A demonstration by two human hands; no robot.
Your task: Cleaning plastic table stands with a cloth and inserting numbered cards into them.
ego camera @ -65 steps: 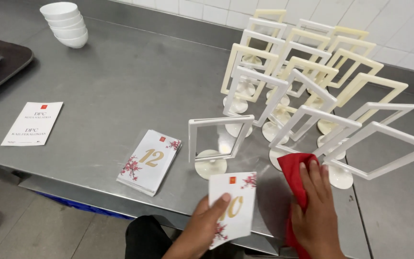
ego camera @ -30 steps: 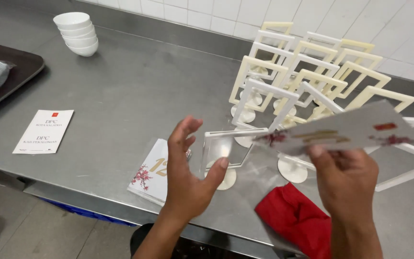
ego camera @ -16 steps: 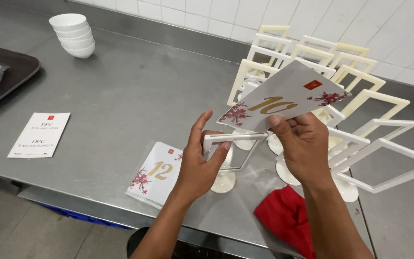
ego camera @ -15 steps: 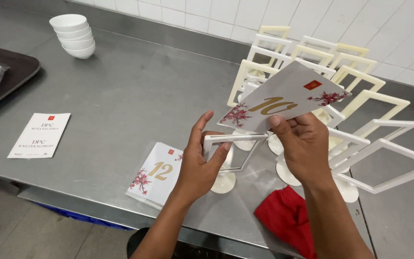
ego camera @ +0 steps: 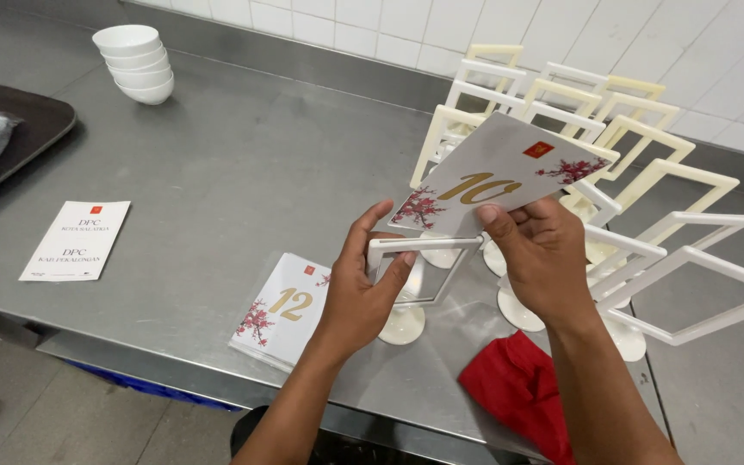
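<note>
My right hand (ego camera: 541,258) pinches a white number card (ego camera: 501,176) with a gold numeral and red blossom print, holding it tilted just above an empty white frame stand (ego camera: 419,275). My left hand (ego camera: 360,288) grips the left side of that stand, thumb along its top bar. The stand's round foot rests on the steel counter (ego camera: 243,181). Another stack of printed number cards (ego camera: 284,308) lies flat on the counter under my left wrist.
Several empty cream and white frame stands (ego camera: 613,155) crowd the back right. A red cloth (ego camera: 518,392) lies by the front edge. A stack of white bowls (ego camera: 135,62) stands far left, a dark tray (ego camera: 19,138) at the left edge, and a white printed sheet (ego camera: 77,240) nearby.
My right hand left the red cloth and took the card from my left hand, lifting it over the frame. My left hand moved onto the frame stand and closed on it.
</note>
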